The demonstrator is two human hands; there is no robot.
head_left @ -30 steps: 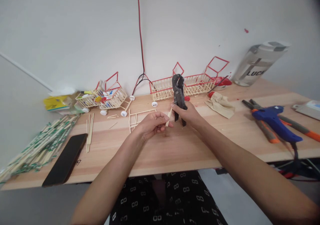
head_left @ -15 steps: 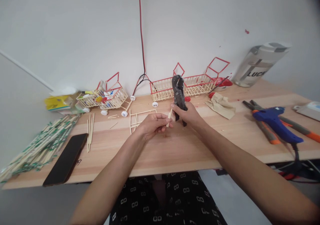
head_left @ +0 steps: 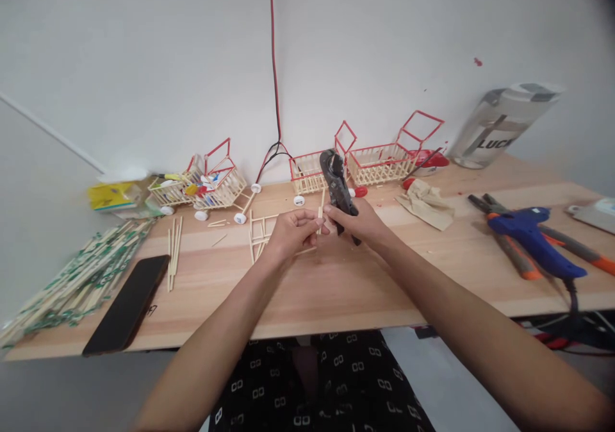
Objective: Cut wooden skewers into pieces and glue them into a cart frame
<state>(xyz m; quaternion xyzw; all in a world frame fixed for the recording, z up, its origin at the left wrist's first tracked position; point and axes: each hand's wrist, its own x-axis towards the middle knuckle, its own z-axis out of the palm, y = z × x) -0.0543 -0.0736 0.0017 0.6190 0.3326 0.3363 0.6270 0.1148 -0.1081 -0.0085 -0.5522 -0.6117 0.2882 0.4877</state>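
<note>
My left hand pinches thin wooden sticks upright between thumb and fingers. My right hand is wrapped round the handles of a black hand tool, which looks like a wire stripper or cutter, its head pointing up and leaning left. The right thumb is close beside the sticks; whether it touches them I cannot tell. Partly behind my left hand, a flat frame of glued sticks lies on the wooden table.
Behind stand red-trimmed stick carts and filled wheeled carts. On the left lie wrapped chopsticks, a phone and loose sticks. On the right are crumpled paper, a blue glue gun and orange-handled pliers.
The hand tool has tipped to the left in my right hand. The sticks in my left hand have turned more upright, and both hands have shifted slightly left.
</note>
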